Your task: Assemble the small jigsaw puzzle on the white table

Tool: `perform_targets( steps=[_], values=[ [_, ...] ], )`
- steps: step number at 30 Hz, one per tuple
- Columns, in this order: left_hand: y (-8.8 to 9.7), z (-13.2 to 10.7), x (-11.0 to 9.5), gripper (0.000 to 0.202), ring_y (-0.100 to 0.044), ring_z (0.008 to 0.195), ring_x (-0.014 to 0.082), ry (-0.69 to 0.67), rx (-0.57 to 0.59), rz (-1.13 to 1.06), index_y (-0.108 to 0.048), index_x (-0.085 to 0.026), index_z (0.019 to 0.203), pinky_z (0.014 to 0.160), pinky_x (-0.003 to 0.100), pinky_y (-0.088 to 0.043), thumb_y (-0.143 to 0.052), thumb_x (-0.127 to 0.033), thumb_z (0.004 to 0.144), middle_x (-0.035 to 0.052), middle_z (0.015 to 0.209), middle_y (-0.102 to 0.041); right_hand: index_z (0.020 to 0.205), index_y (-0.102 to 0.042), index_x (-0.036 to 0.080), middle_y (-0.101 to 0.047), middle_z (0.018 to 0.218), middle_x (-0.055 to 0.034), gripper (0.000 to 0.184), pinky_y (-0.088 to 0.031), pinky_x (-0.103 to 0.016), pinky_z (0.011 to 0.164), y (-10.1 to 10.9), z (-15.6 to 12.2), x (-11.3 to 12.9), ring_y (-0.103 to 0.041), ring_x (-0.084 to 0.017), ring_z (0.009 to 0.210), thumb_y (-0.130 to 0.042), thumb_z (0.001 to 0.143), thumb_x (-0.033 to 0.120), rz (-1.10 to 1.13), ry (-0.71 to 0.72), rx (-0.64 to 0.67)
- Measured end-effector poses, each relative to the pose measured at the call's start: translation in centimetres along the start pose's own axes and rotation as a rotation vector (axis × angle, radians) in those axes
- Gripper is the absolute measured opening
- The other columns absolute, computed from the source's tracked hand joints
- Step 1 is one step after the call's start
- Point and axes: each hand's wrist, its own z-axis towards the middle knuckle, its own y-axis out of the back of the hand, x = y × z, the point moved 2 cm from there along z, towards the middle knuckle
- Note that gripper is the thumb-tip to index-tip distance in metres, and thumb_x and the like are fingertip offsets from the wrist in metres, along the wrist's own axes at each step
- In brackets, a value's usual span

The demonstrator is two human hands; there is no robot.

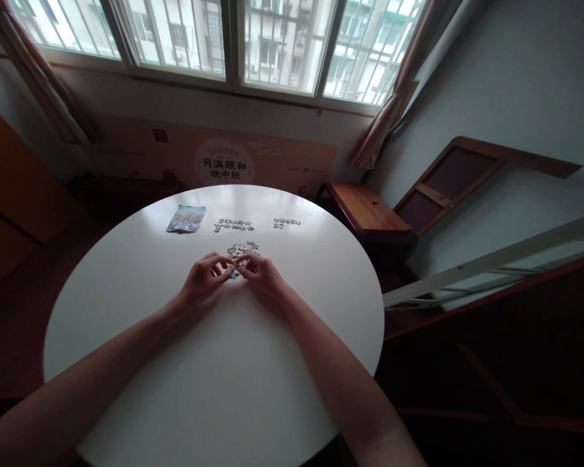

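Observation:
Both my hands meet near the middle of a round white table. My left hand and my right hand have their fingers curled and pinched together over small jigsaw pieces held between the fingertips. A loose pile of puzzle pieces lies just beyond the fingers. Two joined rows of pieces lie farther back, one left and one right. A small colourful picture card lies at the far left.
A wooden bench stands to the right of the table, with a framed wooden panel leaning on the wall. Barred windows and a cardboard sheet with printed characters are behind. Dark floor surrounds the table.

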Motion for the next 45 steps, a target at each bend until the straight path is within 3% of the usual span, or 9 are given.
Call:
perform_targets(
  steps=[22, 36, 45],
  values=[
    [-0.22, 0.17, -0.33, 0.024, -0.057, 0.054, 0.0087, -0.019, 0.015, 0.041, -0.066, -0.018, 0.089, 0.049, 0.021, -0.047, -0.061, -0.04, 0.079, 0.0018, 0.081, -0.059, 0.1, -0.064, 0.019, -0.053, 0.062, 0.0041, 0.024, -0.036, -0.019, 0.057, 0.12, -0.05, 0.23, -0.048, -0.008, 0.058, -0.056, 0.079, 0.027, 0.001, -0.013, 0.009],
    [-0.11, 0.3, -0.34, 0.025, -0.056, 0.057, 0.0085, -0.036, 0.022, 0.069, -0.065, -0.016, 0.092, 0.051, 0.02, -0.047, -0.056, -0.038, 0.083, 0.0027, 0.083, -0.058, 0.094, -0.065, 0.017, -0.057, 0.064, 0.0015, 0.027, -0.039, -0.02, 0.057, -0.07, 0.58, -0.47, -0.05, -0.009, 0.058, -0.061, 0.077, 0.037, 0.037, -0.016, -0.051],
    [0.0, 0.31, -0.24, 0.025, -0.046, 0.051, 0.0078, -0.063, 0.011, 0.123, -0.065, -0.017, 0.095, 0.052, 0.019, -0.039, -0.056, -0.037, 0.083, -0.0023, 0.064, -0.053, 0.094, -0.065, 0.019, -0.059, 0.066, 0.0015, 0.024, -0.04, -0.021, 0.057, -0.03, 0.59, -0.3, -0.052, -0.01, 0.059, -0.061, 0.076, 0.035, 0.009, -0.031, -0.055]
  ],
)
